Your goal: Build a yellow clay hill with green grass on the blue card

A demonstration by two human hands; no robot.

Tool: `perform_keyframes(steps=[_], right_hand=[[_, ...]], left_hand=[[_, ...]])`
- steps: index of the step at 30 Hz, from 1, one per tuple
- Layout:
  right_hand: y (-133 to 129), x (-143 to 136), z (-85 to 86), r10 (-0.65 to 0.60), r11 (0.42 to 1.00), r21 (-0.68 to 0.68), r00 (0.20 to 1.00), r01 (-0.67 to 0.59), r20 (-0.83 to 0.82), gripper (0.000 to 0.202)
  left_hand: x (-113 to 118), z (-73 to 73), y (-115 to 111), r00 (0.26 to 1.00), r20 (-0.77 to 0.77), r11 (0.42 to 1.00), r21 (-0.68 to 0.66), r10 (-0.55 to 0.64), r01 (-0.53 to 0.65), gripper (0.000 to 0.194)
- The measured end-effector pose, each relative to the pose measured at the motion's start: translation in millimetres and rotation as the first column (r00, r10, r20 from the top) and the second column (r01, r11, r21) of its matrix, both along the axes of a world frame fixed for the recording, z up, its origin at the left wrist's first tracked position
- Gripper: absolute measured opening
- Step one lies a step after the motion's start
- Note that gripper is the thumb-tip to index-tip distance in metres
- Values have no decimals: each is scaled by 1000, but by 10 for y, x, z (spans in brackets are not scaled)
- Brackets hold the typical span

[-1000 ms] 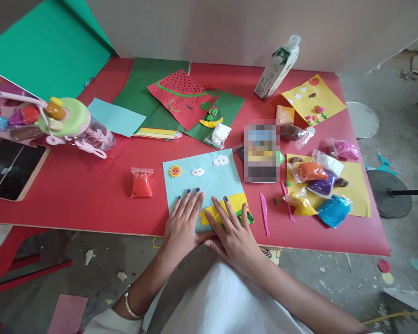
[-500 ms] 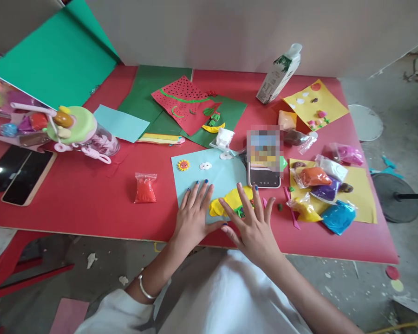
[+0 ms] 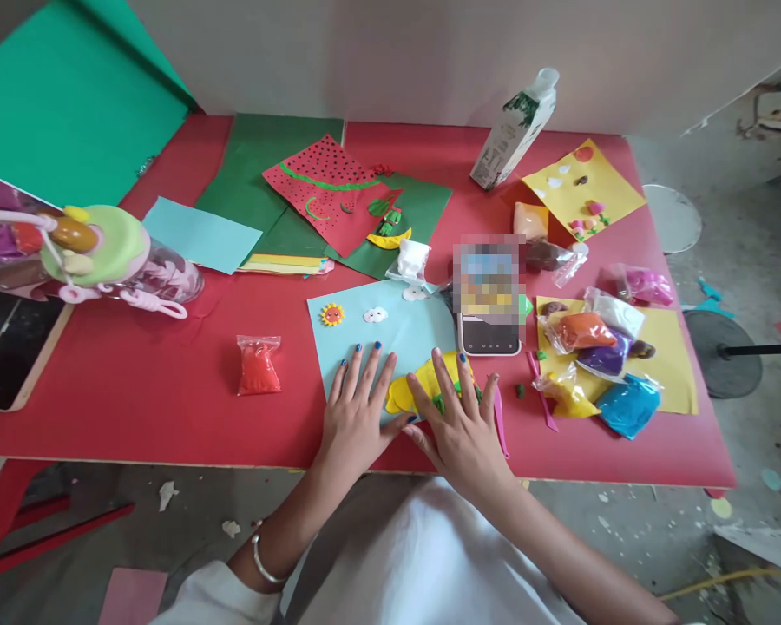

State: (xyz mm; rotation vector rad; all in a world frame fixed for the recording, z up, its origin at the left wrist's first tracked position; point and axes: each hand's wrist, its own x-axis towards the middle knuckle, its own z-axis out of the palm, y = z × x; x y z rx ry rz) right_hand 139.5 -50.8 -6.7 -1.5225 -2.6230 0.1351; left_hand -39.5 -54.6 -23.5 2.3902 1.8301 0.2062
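Observation:
A light blue sheet of paper [image 3: 357,295] lies on the red table, decorated with a clay sun [image 3: 331,315] and a white clay cloud [image 3: 376,315]. Along its lower right runs a patch of yellow clay [image 3: 400,396] with green bits on it. My left hand [image 3: 355,417] rests over the sheet's lower left, fingers spread and holding nothing. Partly covering the yellow clay, my right hand [image 3: 462,425] is also spread out and empty. The thumbs are close together. Just beyond my right hand is a phone [image 3: 490,334], its screen mostly blurred.
Bags of clay, including orange [image 3: 586,332] and blue [image 3: 630,406], lie at right near pink tools [image 3: 542,395]. A red clay bag [image 3: 259,366] sits at left. Behind stand a carton [image 3: 515,130] and a watermelon-patterned red sheet [image 3: 329,187]. A clear cup [image 3: 175,282] lies far left.
The view has shifted slightly, so the table's things appear a little further left. Both hands stay spread over the blue sheet; a pink tool beside my right hand shows more now.

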Motion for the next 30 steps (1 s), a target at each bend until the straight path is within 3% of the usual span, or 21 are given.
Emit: perform_keyframes(steps=[9, 17, 23, 26, 30], right_hand=[[9, -72, -88, -40, 999, -14, 999, 39, -35, 50], [-6, -72, -81, -11, 999, -53, 998, 8, -58, 51], [-16, -92, -84, 29, 996, -87, 997, -35, -74, 52], [-30, -119, -87, 53, 996, -73, 996, -59, -72, 53], [-42, -138, -86, 64, 996, -60, 995, -68, -71, 53]], left_hand=[[-18, -3, 5, 1000, 26, 1000, -28, -5, 6, 76], [-12, -17, 31, 1000, 23, 1000, 10, 3, -3, 73], [3, 34, 22, 1000, -3, 999, -49, 6, -6, 76], [-75, 109, 74, 999, -24, 996, -82, -34, 32, 84], [-286, 173, 232, 984, -8, 976, -128, -178, 175, 85]])
